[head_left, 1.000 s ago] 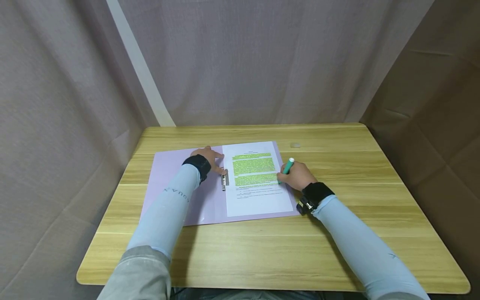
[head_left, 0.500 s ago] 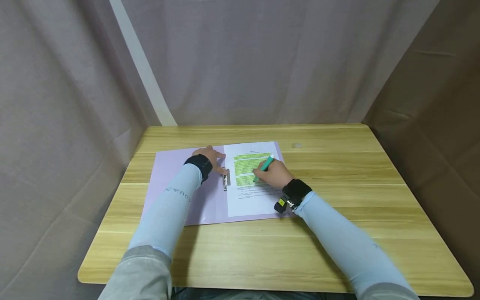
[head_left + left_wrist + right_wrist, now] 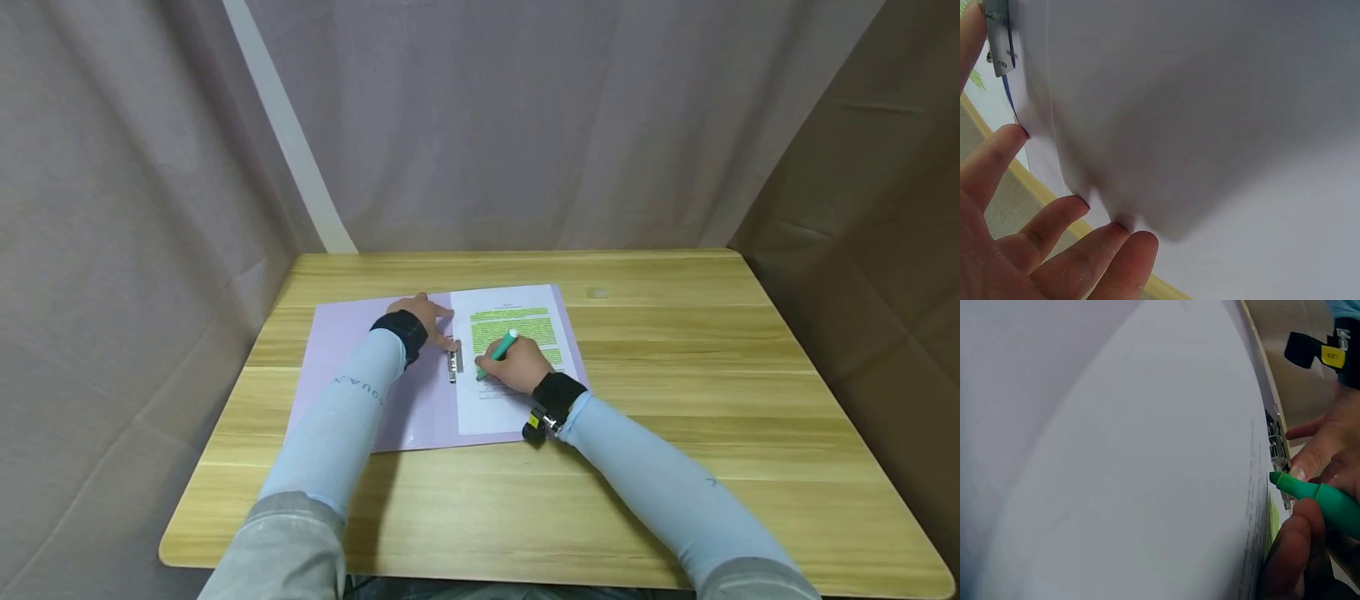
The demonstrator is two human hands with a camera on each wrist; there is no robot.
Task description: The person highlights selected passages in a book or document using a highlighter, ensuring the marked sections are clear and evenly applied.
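Wooden worktop (image 3: pixel 675 400) carrying an open lilac folder (image 3: pixel 352 367), unmoved across the earlier frames. On the folder's right half, a printed sheet (image 3: pixel 517 400) with its upper lines marked in green, lower lines bare.

Right hand (image 3: pixel 517 369) now at the left margin of the sheet, just beside the metal clip (image 3: pixel 453 364); a second ago out at the sheet's right edge, half a second ago over the middle of the text. Reads as a return sweep: one line finished, the next unmarked line about to start, work roughly two thirds down the text block. Right fingers curled tight round the green highlighter (image 3: pixel 501 350), tip down at the paper's edge in the right wrist view (image 3: pixel 1280 481).

Left hand (image 3: pixel 426 320) where it lay before, flat on the folder by the spine, fingers (image 3: pixel 1054 219) straight and pressing down, gripping nothing.
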